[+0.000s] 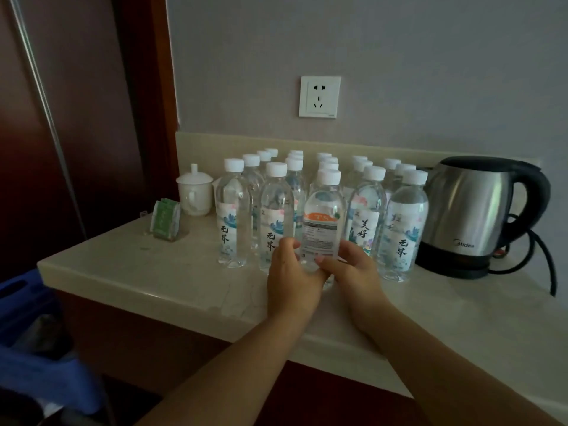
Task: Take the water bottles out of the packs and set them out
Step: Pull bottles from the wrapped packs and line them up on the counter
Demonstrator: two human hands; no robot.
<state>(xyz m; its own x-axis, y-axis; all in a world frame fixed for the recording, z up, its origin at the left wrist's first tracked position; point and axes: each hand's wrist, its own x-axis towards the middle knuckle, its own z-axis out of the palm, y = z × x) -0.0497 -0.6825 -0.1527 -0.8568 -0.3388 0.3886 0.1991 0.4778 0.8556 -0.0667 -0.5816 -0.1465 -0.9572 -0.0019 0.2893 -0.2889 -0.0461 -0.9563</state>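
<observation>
Our 2 forearms point(246, 364) reach up from below, and both hands meet low on 1 water bottle point(322, 222). The left hand point(290, 272) curls round its left side and the right hand point(352, 267) round its right, fingers wrapped. It stands upright, cap up, at the front of the middle row, close between other bottles point(365, 210) on the counter point(153, 272). We judge its spot lies straight ahead, so both hands are equally near. Whether its base touches the counter we cannot tell.
</observation>
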